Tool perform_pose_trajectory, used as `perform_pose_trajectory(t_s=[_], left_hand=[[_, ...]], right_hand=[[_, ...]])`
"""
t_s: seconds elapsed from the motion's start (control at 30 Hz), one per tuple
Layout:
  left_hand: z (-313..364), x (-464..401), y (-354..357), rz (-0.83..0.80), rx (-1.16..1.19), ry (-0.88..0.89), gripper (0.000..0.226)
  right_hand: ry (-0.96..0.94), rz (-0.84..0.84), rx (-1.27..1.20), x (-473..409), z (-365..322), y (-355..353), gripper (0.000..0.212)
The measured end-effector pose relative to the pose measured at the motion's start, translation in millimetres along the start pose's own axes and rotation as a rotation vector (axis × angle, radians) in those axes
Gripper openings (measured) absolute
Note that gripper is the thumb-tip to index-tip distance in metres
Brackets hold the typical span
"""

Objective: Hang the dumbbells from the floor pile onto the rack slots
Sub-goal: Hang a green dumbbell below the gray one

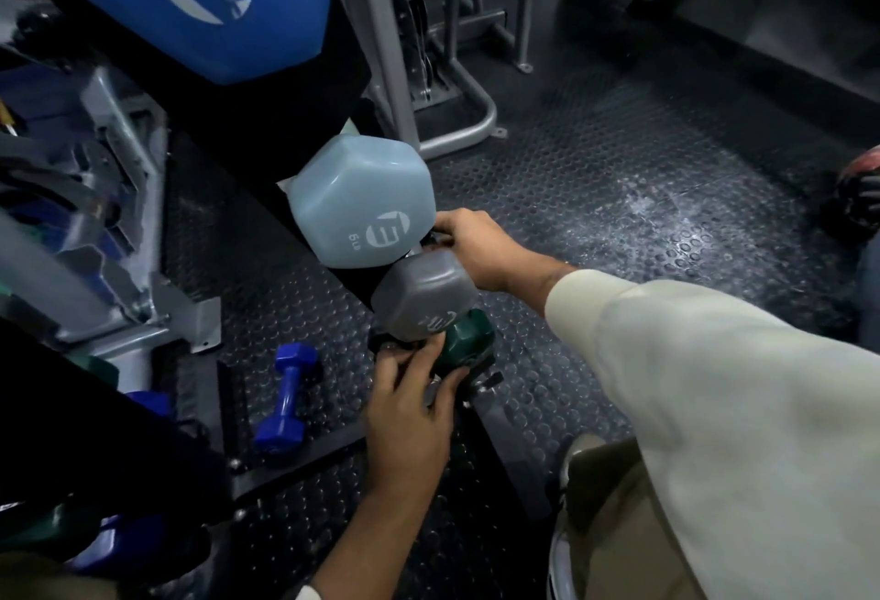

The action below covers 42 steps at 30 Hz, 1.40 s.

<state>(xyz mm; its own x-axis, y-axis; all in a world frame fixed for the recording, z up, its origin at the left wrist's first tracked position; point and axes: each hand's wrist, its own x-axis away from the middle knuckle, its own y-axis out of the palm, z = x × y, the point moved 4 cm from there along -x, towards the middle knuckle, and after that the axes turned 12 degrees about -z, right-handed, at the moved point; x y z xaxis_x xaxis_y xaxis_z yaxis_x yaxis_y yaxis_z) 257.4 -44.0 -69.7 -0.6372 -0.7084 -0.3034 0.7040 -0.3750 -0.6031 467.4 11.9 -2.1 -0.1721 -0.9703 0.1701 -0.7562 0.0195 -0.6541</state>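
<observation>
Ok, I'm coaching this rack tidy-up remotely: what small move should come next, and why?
Probably ease the dark green hex dumbbell into the slot below the grey hex dumbbell. The left hand grips it right at the black rack, the right hand steadies higher up, and a blue hex dumbbell lies on the floor.

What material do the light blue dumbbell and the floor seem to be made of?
Light blue dumbbell: probably a matte vinyl or neoprene coating over metal; smooth, dull sheen, printed "6 LB". Floor: apparently black rubber matting, with raised round studs and whitish scuffs.
</observation>
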Motion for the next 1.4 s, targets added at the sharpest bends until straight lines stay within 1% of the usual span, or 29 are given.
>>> perform_pose_trajectory(t_s=[0.07,0.1,0.13,0.17,0.2,0.23,0.27,0.3,0.33,0.4,0.47,0.5,0.57,0.6,0.67,0.77,0.8,0.83,0.93,1.0,1.07,1.13,1.2,1.23,1.27,1.3,1.33,1.37,1.4], left_hand=[[1.3,0.5,-4.0,-0.004,0.015,0.027,0.049],[0.9,0.0,-8.3,-0.003,0.031,0.036,0.043],[-2.4,-0.2,-15.5,0.011,0.068,0.029,0.033],[-5.5,-0.2,-24.0,0.039,0.136,-0.03,0.026],[-9.6,-2.2,-33.1,0.093,0.239,-0.133,0.037],[-15.0,-6.1,-42.0,0.149,0.369,-0.259,0.051],[-19.4,-11.6,-49.7,0.21,0.507,-0.365,0.06],[-26.5,-20.2,-54.4,0.256,0.607,-0.425,0.061],[-35.0,-33.5,-57.1,0.268,0.658,-0.446,0.058],[-48.1,-68.8,-59.4,0.215,0.69,-0.483,0.056],[-57.1,-103.6,-54.9,0.085,0.8,-0.574,0.059],[-57.1,-116.6,-50.5,0.018,0.882,-0.585,0.056],[-50.6,-132.5,-44.8,-0.101,0.956,-0.554,0.047],[-45.9,-135.2,-43.2,-0.138,0.975,-0.532,0.046],[-41.2,-134.7,-38.9,-0.197,1.028,-0.511,0.051],[-38.6,-132.7,-37.3,-0.208,0.993,-0.531,0.065],[-37.6,-132.6,-36.7,-0.219,0.986,-0.536,0.07],[-35.2,-131.6,-36.4,-0.232,0.989,-0.536,0.074],[-30.9,-130.7,-35.8,-0.252,0.979,-0.506,0.077],[-30.8,-128.9,-32.2,-0.275,0.987,-0.504,0.08],[-27.9,-126.1,-32.0,-0.271,0.99,-0.489,0.076],[-22.1,-126.3,-36.0,-0.27,0.964,-0.48,0.072],[-20.8,-127.1,-41.3,-0.246,0.933,-0.559,0.069],[-24.5,-126.1,-44.4,-0.244,0.873,-0.593,0.066],[-33.6,-124.3,-47.5,-0.273,0.793,-0.606,0.065],[-39.9,-119.9,-54.1,-0.346,0.666,-0.596,0.07],[-44.5,-111.7,-63.4,-0.407,0.529,-0.555,0.076],[-41.8,-100.9,-75.5,-0.447,0.389,-0.463,0.082],[-35.3,-90.8,-85.7,-0.462,0.258,-0.302,0.083]], right_hand=[[-0.001,-0.011,-0.012,3.1,-3.2,-1.0,0.04],[0.002,-0.03,-0.015,5.7,-5.7,-0.8,0.043],[0.01,-0.054,-0.009,8.6,-8.2,0.4,0.047],[0.026,-0.073,0.008,11.7,-9.9,1.6,0.052],[0.052,-0.074,0.024,15.1,-10.0,2.4,0.054],[0.087,-0.052,0.031,19.6,-9.3,1.7,0.054],[0.13,-0.013,0.022,25.8,-8.2,-0.3,0.05],[0.175,0.026,0.011,33.3,-7.3,-2.6,0.046],[0.219,0.049,0.012,41.4,-6.5,-4.4,0.041],[0.305,0.039,0.063,59.8,-6.7,-5.3,0.035],[0.373,0.002,0.098,78.5,-10.1,-3.0,0.035],[0.405,-0.019,0.094,88.5,-13.7,1.0,0.033],[0.45,-0.048,0.076,107.8,-24.5,17.4,0.024],[0.453,-0.04,0.06,115.9,-30.1,30.0,0.024],[0.439,0.001,0.018,128.8,-40.3,59.1,0.039],[0.495,0.07,-0.158,129.4,-39.1,95.9,0.067],[0.506,0.098,-0.181,124.6,-37.1,105.1,0.073],[0.507,0.128,-0.153,119.7,-36.2,113.6,0.076],[0.524,0.228,0.041,105.9,-34.3,132.7,0.08],[0.539,0.258,0.111,104.1,-32.2,139.2,0.079],[0.532,0.252,0.177,106.1,-35.0,136.9,0.079],[0.515,0.208,0.18,105.9,-31.4,135.4,0.08],[0.472,0.206,0.102,108.6,-31.1,131.6,0.083],[0.435,0.235,0.035,111.2,-32.0,128.4,0.084],[0.405,0.281,-0.069,114.3,-31.2,125.5,0.084],[0.386,0.335,-0.204,118.8,-31.2,122.1,0.084],[0.389,0.385,-0.349,121.7,-27.1,121.7,0.084],[0.404,0.428,-0.495,123.6,-23.4,123.4,0.085],[0.419,0.46,-0.637,124.2,-20.6,128.8,0.085]])
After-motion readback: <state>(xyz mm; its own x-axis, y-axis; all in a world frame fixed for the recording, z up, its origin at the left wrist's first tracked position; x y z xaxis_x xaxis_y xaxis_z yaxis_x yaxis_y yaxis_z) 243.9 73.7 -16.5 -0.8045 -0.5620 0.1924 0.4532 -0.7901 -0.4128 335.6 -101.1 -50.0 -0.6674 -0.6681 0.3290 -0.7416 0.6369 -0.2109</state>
